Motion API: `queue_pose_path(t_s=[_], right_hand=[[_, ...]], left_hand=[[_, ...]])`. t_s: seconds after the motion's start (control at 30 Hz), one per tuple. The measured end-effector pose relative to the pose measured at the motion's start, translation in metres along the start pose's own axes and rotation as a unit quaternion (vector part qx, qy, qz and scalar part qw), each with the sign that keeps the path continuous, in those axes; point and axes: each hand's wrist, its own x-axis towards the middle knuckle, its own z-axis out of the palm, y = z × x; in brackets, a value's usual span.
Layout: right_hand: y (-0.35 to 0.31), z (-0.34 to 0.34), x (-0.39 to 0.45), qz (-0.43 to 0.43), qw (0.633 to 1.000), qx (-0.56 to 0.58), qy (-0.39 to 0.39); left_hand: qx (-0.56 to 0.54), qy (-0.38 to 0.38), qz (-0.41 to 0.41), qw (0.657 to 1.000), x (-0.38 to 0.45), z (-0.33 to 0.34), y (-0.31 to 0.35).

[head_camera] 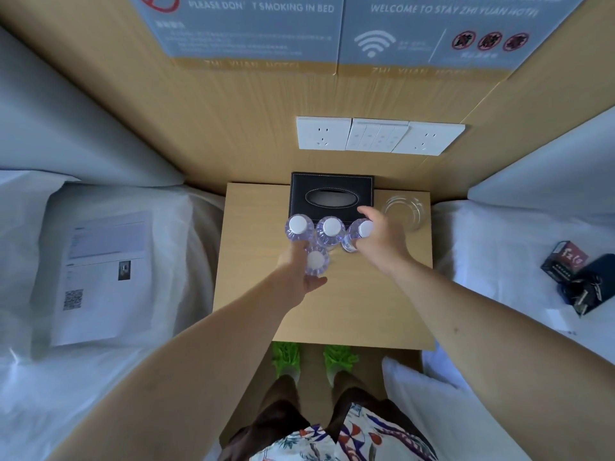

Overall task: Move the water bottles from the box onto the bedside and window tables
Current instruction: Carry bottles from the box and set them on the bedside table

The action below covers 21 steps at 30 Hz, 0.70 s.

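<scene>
Gripping one clear, white-capped plastic water bottle (316,262) upright, left hand (299,274); right hand (382,241) clasping another (357,234). Two more bottles (316,229) standing before the black leather tissue box (331,194) on the wooden bedside surface (366,311).

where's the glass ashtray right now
In the head view the glass ashtray sits at the back right corner of the bedside table, just right of the black tissue box and beyond the right hand.

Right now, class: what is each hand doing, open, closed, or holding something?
Left hand: grips the nearest water bottle.
Right hand: fingers round the rightmost water bottle on the bedside table.
</scene>
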Motion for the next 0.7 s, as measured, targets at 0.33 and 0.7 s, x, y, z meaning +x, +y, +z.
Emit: queue_pose_path(t_s=[0.33, 0.7], right_hand=[[-0.006, -0.004, -0.021, 0.002, 1.0, 0.006, 0.018], [-0.002, -0.002, -0.023, -0.016, 0.999, -0.018, 0.029]], left_hand=[[0.39, 0.161, 0.237, 0.875, -0.026, -0.017, 0.005], [0.619, 0.08, 0.387, 0.679, -0.028, -0.024, 0.014]])
